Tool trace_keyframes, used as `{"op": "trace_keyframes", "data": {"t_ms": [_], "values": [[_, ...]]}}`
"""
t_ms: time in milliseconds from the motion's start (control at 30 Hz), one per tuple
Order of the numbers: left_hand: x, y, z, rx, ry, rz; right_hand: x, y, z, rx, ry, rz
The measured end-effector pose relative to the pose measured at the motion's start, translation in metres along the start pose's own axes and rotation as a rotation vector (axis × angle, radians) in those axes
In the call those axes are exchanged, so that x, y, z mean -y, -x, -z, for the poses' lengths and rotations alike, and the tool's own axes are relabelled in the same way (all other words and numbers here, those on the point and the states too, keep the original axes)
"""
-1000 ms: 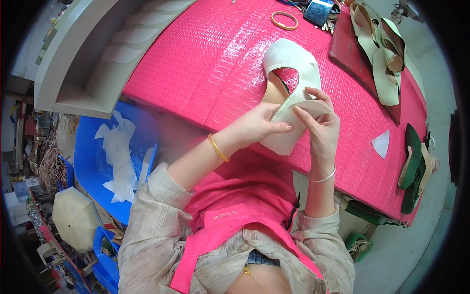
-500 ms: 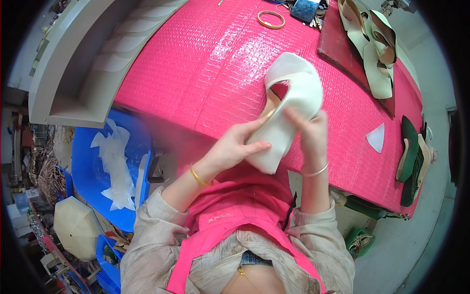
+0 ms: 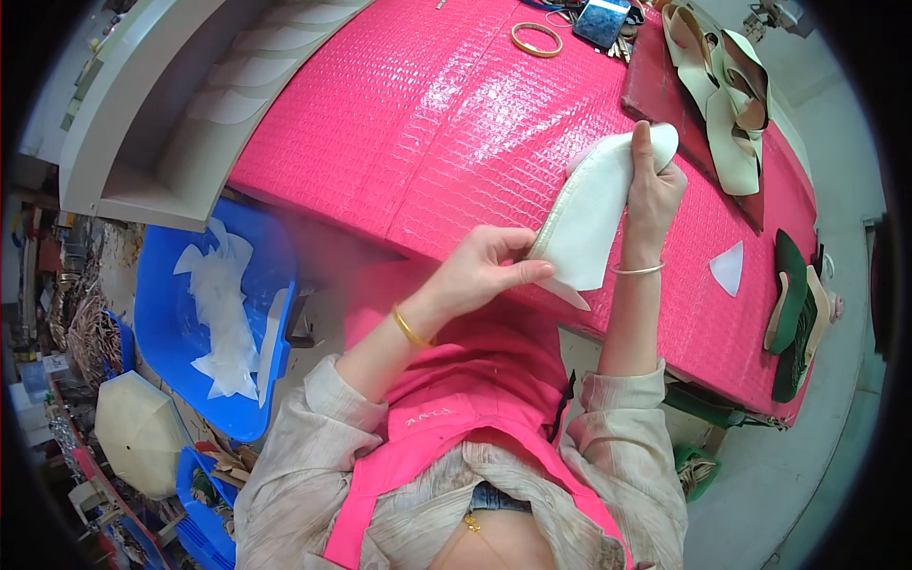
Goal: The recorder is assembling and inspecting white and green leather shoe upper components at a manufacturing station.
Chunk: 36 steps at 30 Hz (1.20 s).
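A white shoe upper [image 3: 587, 214] is held up above the near edge of the pink-covered table [image 3: 361, 142], its smooth side edge turned up. My left hand [image 3: 489, 271] pinches its near end between thumb and fingers. At the far end my right hand [image 3: 655, 195] grips the rounded tip, thumb pointing forward along it. A small pointed flap shows below the near end. The opening of the upper is turned out of sight. To the right of my right hand a small white triangular piece [image 3: 728, 270] lies on the table.
Cream uppers [image 3: 736, 157] rest on a dark red board [image 3: 655, 90] at far right. Green shoe pieces [image 3: 790, 261] lie by the right edge. A tan ring [image 3: 537, 54] and a phone [image 3: 600, 21] are at the back. Left are a grey shelf [image 3: 152, 204] and a blue bin [image 3: 161, 304] with white scraps.
The upper has been turned over from its open side to its side edge. My right hand has moved forward and right to its far tip; my left hand stays at the near end.
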State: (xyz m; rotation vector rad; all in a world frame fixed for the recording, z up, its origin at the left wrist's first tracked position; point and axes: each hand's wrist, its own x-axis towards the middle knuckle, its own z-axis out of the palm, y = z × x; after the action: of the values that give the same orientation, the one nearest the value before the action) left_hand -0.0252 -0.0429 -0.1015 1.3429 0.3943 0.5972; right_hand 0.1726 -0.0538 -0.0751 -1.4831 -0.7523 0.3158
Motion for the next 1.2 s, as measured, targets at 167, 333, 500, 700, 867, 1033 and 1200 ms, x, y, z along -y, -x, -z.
{"op": "trace_keyframes", "data": {"t_ms": [167,333,500,700,867,1033,1200], "values": [[-0.01,-0.024,0.01,-0.051,0.048,0.116,0.02,0.001,-0.012,0.259,-0.25,-0.109],[-0.034,-0.068,0.016,-0.566,0.609,-0.066,0.021,0.035,-0.023,0.785,-0.175,0.064],[-0.035,-0.084,0.023,-0.594,0.708,-0.06,0.022,0.037,-0.031,0.711,0.033,0.158],[-0.038,-0.087,0.019,-0.612,0.727,-0.069,0.02,0.041,-0.029,0.684,-0.335,0.003],[-0.052,-0.079,0.009,-0.684,0.638,-0.167,0.025,0.048,-0.039,0.609,-0.188,0.069],[-0.052,-0.085,0.014,-0.659,0.623,-0.277,0.025,0.043,-0.034,0.592,-0.455,-0.168],[-0.057,-0.086,0.014,-0.699,0.312,-0.402,0.048,0.043,-0.054,0.508,-0.323,-0.005]]}}
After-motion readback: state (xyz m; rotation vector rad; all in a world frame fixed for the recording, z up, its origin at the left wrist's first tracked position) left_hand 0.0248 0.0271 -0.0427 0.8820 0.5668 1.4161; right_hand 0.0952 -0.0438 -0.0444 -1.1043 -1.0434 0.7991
